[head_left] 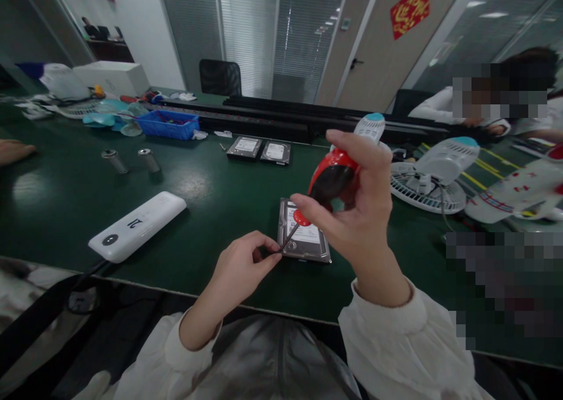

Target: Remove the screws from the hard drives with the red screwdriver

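My right hand [360,200] is wrapped around the red and black handle of a screwdriver [333,174], which is tilted with its shaft pointing down to the left. A hard drive [308,243] lies label up on the table beneath it. At the drive's near left corner, my left hand [248,265] pinches the tip end of the shaft between thumb and fingers. Whether a screw is also between those fingertips is too small to tell. Part of the drive's label is hidden behind the screwdriver and my right hand.
Two more hard drives [259,149] lie farther back, near a blue basket [165,124]. Two metal cylinders [149,160] and a white power bank [138,227] are on the left. To the right are a white fan [428,180] and a person [444,104]. Another person's hand [15,152] rests at far left.
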`<state>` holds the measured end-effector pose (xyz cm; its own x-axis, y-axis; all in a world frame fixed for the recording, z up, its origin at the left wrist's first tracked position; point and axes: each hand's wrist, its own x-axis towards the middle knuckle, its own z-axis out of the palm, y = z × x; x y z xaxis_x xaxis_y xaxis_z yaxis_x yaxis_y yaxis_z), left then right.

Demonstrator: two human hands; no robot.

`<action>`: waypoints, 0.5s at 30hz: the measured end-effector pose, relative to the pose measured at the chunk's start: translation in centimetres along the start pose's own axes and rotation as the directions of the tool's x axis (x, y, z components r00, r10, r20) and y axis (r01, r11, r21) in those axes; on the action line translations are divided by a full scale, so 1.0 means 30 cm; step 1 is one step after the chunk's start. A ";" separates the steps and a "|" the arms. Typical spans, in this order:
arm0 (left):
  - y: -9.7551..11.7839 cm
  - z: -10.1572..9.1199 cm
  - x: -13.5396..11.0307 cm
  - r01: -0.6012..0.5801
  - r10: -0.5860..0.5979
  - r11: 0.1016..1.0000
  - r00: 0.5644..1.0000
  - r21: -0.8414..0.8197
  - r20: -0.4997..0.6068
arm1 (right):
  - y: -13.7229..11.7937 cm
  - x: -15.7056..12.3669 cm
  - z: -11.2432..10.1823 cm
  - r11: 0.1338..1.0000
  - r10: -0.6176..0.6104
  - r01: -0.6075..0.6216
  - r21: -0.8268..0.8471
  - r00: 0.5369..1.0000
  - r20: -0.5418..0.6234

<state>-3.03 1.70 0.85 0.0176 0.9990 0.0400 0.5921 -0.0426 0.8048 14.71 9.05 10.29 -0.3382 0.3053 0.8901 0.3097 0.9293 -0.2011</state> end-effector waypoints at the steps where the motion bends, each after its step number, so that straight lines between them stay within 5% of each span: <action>1: 0.000 0.000 0.001 -0.002 0.002 1.000 1.000 -0.003 0.001 | -0.008 0.009 -0.001 1.000 -0.012 0.012 -0.025 1.000 0.005; 9: -0.007 0.002 0.002 -0.033 0.033 0.999 0.999 -0.037 -0.004 | -0.035 0.041 0.014 0.989 0.048 -0.049 0.136 0.999 0.011; 15: -0.013 0.003 0.003 -0.035 0.034 0.999 0.999 -0.040 -0.011 | -0.036 0.068 0.008 1.000 -0.008 0.007 -0.023 0.999 -0.046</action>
<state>-3.17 1.81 0.49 0.0287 0.9968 0.0742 0.5584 -0.0776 0.8260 13.47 8.72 12.23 -0.2995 0.2881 0.9096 0.3280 0.9263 -0.1854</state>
